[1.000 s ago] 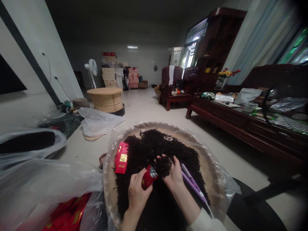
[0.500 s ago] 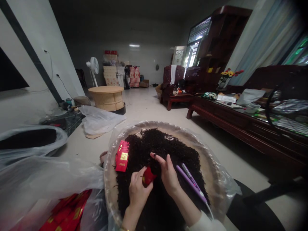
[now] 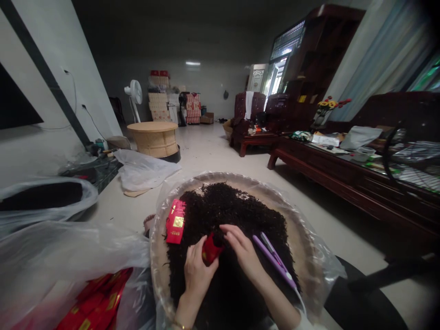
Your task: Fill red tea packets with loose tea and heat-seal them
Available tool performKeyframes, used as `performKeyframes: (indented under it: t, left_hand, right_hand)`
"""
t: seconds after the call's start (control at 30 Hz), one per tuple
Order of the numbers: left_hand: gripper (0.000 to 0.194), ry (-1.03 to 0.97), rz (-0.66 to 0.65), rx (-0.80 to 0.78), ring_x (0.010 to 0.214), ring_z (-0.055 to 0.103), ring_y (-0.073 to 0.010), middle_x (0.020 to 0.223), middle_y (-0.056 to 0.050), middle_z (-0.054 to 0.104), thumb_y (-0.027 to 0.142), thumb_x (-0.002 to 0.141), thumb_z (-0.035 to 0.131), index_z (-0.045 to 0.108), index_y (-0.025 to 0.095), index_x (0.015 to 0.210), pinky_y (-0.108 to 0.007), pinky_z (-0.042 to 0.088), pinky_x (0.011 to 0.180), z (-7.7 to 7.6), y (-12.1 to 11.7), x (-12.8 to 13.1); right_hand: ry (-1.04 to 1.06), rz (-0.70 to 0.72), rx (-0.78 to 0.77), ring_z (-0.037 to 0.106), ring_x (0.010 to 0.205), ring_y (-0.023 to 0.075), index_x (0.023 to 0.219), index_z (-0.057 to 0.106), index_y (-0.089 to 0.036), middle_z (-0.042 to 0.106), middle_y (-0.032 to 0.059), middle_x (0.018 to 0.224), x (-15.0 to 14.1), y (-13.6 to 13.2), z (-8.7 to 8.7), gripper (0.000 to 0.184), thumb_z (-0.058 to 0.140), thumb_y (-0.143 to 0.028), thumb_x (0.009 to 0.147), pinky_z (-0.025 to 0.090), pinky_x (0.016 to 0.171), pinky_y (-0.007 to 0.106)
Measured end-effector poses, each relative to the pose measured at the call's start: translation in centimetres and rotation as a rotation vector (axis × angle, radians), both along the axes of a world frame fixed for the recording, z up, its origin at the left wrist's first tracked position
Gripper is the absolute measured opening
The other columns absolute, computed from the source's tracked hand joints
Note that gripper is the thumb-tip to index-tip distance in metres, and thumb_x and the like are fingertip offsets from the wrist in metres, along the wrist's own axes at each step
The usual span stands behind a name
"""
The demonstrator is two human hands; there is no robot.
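Observation:
My left hand is wrapped around a small red packet, its mouth tilted up and away to the right. Dark dried leaves, which look like tea, show at the packet's mouth. Beside that mouth is my right hand, fingers stretched out and bent slightly inward, with no handful visible in it. Whether its fingertips touch the packet is hard to tell. Both hands are over a heap of dark leaves in a wide round tray lined with clear plastic. A flat red packet lies on the heap's left edge.
A purple hair straightener with a white cord rests on the leaves at right. Clear bags at left hold red packets and dark leaves. A round wooden table and a long dark wood table stand beyond.
The handful of leaves in my right hand has gone; that hand turned over toward the packet's mouth, where leaves now show. My left hand kept its hold on the packet.

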State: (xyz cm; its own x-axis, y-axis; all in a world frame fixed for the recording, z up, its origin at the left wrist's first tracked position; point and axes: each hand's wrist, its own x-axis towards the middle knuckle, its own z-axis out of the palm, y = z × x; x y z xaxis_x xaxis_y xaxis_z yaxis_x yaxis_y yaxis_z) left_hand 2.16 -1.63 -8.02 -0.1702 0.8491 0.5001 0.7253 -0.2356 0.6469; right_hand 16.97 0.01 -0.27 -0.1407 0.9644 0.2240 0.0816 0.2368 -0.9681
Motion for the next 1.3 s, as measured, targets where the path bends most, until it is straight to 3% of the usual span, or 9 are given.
performKeyframes:
  t: [0.13, 0.2, 0.37, 0.47, 0.63, 0.73, 0.87, 1.07, 1.3]
  left_hand:
    - [0.053, -0.049, -0.057, 0.007, 0.092, 0.062, -0.0253, 0.102, -0.010, 0.066, 0.020, 0.071, 0.066, 0.055, 0.020, 0.123, -0.040, 0.054, 0.080, 0.0, -0.1, 0.2]
    - [0.052, -0.068, -0.091, 0.000, 0.092, 0.062, -0.0258, 0.101, -0.011, 0.067, 0.022, 0.072, 0.067, 0.055, 0.019, 0.123, -0.041, 0.054, 0.080, 0.1, -0.1, 0.1]
    - [0.059, -0.182, -0.169, -0.152, 0.090, 0.063, -0.0259, 0.097, -0.007, 0.067, 0.025, 0.058, 0.078, 0.063, 0.023, 0.115, -0.043, 0.053, 0.082, 0.8, -0.3, -1.1]
    - [0.050, -0.301, -0.245, -0.289, 0.085, 0.065, -0.0235, 0.095, -0.005, 0.071, 0.022, 0.056, 0.077, 0.069, 0.023, 0.105, -0.038, 0.053, 0.078, 1.0, -0.5, -2.0]
    - [0.028, -0.563, -0.297, -0.436, 0.068, 0.065, -0.0183, 0.080, -0.005, 0.074, 0.023, 0.062, 0.069, 0.072, 0.016, 0.089, -0.028, 0.052, 0.065, 1.2, -0.6, -2.0]
    - [0.024, -0.646, -0.319, -0.455, 0.067, 0.065, -0.0183, 0.075, -0.004, 0.074, 0.023, 0.058, 0.070, 0.072, 0.016, 0.081, -0.029, 0.052, 0.065, 1.5, -0.6, -1.7]
    - [0.026, -0.768, -0.348, -0.503, 0.064, 0.065, -0.0178, 0.067, -0.003, 0.071, 0.025, 0.053, 0.076, 0.071, 0.015, 0.076, -0.029, 0.053, 0.064, 1.7, -0.2, -1.7]
    - [0.033, -0.919, -0.287, -0.518, 0.058, 0.063, -0.0153, 0.061, 0.000, 0.068, 0.027, 0.049, 0.081, 0.067, 0.015, 0.075, -0.025, 0.050, 0.057, -0.2, -0.1, -2.3]
    - [0.029, -0.893, -0.293, -0.501, 0.054, 0.060, -0.0137, 0.057, 0.002, 0.066, 0.025, 0.049, 0.080, 0.066, 0.015, 0.072, -0.023, 0.048, 0.054, -0.4, 0.2, -2.4]
  right_hand:
    - [-0.642, 0.011, 0.165, 0.052, 0.107, 0.0281, 0.098, 0.070, -0.025, 0.068, 0.0078, 0.102, -0.4, -1.1, 0.4, 0.025, 0.054, -0.041, 0.088, 0.039, 0.095, 0.044]
    - [-0.803, 0.002, 0.183, 0.052, 0.104, 0.0268, 0.084, 0.070, -0.025, 0.069, 0.0060, 0.094, -0.6, -1.1, 0.3, 0.021, 0.053, -0.035, 0.090, 0.040, 0.090, 0.041]
    - [-0.526, 0.019, 0.188, 0.053, 0.090, 0.0243, 0.062, 0.060, -0.023, 0.061, 0.0051, 0.070, 0.4, 0.3, -0.3, 0.041, 0.041, -0.040, 0.094, 0.044, 0.081, 0.036]
    - [-0.369, 0.007, 0.127, 0.056, 0.084, 0.0231, 0.066, 0.061, -0.022, 0.060, 0.0059, 0.076, 1.4, 0.8, -0.6, 0.040, 0.043, -0.047, 0.090, 0.046, 0.074, 0.034]
    - [-0.337, -0.100, 0.047, 0.055, 0.067, 0.0203, 0.062, 0.062, -0.022, 0.059, 0.0026, 0.065, 1.9, 1.2, -0.9, 0.035, 0.055, -0.050, 0.082, 0.042, 0.064, 0.031]
    - [-0.298, -0.147, 0.075, 0.051, 0.060, 0.0185, 0.047, 0.054, -0.022, 0.053, 0.0008, 0.054, 1.6, 1.5, -1.3, 0.046, 0.056, -0.053, 0.081, 0.039, 0.060, 0.030]
    - [-0.184, -0.185, 0.083, 0.049, 0.059, 0.0177, 0.047, 0.054, -0.021, 0.053, 0.0010, 0.056, 1.5, 1.7, -1.0, 0.050, 0.053, -0.057, 0.082, 0.038, 0.058, 0.030]
    - [-0.474, 0.062, 0.095, 0.053, 0.066, 0.0165, 0.066, 0.065, -0.021, 0.058, -0.0002, 0.064, 3.1, 1.5, 2.0, 0.033, 0.053, -0.042, 0.087, 0.038, 0.062, 0.027]
    - [-0.669, 0.116, 0.170, 0.046, 0.060, 0.0118, 0.058, 0.044, -0.020, 0.044, -0.0042, 0.061, 3.0, 1.5, 2.2, 0.037, 0.045, -0.028, 0.094, 0.035, 0.058, 0.022]
